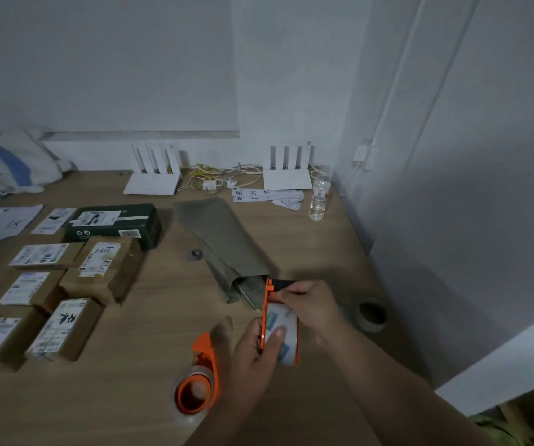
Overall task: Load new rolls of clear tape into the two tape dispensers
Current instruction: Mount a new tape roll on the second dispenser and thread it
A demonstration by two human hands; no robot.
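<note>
An orange tape dispenser is held above the wooden table, with a roll of clear tape seated in its frame. My left hand grips the dispenser from below, thumb pressed on the roll. My right hand pinches at the black blade end at the dispenser's top. A second orange dispenser lies flat on the table just left of my left wrist, with a clear roll around its hub. A spare tape roll stands on the table to the right.
Several labelled cardboard parcels and a dark green box fill the left side. A grey-green bag lies in the middle. Two white routers, cables and a water bottle stand at the back. A white wall borders the right.
</note>
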